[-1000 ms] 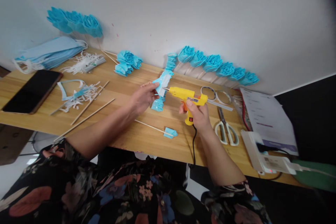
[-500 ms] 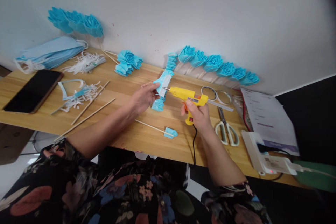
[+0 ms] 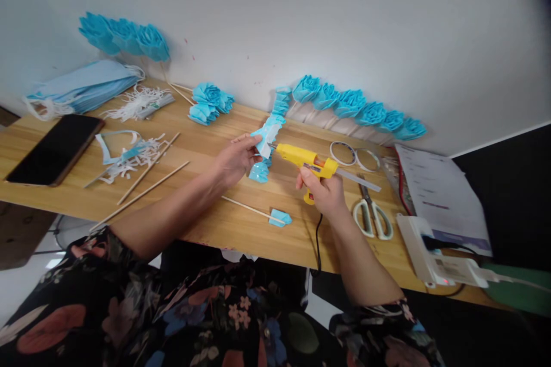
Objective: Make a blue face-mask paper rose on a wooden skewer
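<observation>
My left hand point(image 3: 241, 155) pinches a light-blue and white fabric piece point(image 3: 266, 136) between thumb and fingers, holding it above the table. In my right hand point(image 3: 325, 186) is a yellow glue gun point(image 3: 301, 156), with its metal nozzle at the white side of the piece. A clear glue stick point(image 3: 358, 179) juts from the gun's back end. Blue fabric pieces lie in a line behind and below the held one, such as the far pieces point(image 3: 282, 100) and the near one point(image 3: 259, 171). Closer to me, a wooden stick has a blue petal point(image 3: 279, 217) at its tip.
Blue flowers point(image 3: 350, 103) lean on the wall at right, others point(image 3: 124, 34) at left, and a cluster point(image 3: 209, 103) between. Scissors point(image 3: 372, 212), tape rolls point(image 3: 343, 153) and a power strip point(image 3: 430, 255) lie right. Left are masks point(image 3: 90, 86), a phone point(image 3: 54, 149) and wooden sticks point(image 3: 148, 189).
The glue gun has tilted in my right hand, its back end dropping and shifting slightly left. The nozzle stays at the fabric piece, whose white edge looks more bent. My left hand barely moves.
</observation>
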`<state>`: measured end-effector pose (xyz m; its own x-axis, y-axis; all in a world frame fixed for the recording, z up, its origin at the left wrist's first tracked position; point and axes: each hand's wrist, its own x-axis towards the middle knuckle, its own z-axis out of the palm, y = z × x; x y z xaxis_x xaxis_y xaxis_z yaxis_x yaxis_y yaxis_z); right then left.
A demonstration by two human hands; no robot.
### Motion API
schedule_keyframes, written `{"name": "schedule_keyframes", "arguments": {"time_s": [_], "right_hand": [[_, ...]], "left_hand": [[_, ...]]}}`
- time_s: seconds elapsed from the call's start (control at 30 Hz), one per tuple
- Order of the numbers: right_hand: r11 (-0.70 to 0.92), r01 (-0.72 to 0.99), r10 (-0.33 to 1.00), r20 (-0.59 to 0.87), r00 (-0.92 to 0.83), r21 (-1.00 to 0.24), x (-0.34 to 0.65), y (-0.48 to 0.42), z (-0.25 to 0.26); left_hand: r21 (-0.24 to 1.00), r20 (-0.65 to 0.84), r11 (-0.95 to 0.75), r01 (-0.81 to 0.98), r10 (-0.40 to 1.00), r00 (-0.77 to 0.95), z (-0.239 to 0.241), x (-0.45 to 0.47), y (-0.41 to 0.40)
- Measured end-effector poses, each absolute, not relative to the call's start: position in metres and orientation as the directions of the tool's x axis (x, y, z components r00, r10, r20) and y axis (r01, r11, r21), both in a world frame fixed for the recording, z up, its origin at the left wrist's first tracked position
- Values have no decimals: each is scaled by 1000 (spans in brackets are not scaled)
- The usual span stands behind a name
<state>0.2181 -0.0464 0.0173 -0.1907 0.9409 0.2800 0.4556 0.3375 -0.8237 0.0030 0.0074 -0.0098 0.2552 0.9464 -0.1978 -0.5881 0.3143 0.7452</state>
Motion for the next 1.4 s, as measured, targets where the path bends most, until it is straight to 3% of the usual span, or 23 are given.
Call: {"name": "schedule_keyframes", "arguments": {"time_s": [0.27, 0.53, 1.4], "right_hand": [[348, 514, 938, 289, -193, -784, 225, -48, 17], [273, 175, 953, 242, -182, -946, 225, -44, 8], [284, 320, 955, 236, -183, -904, 219, -45, 12]], "left_hand": [[734, -186, 286, -616, 957, 223, -8, 0, 11], [742, -178, 274, -611, 960, 215, -5, 2, 8], [735, -199, 329, -593, 941, 275, -10, 4, 6]]}}
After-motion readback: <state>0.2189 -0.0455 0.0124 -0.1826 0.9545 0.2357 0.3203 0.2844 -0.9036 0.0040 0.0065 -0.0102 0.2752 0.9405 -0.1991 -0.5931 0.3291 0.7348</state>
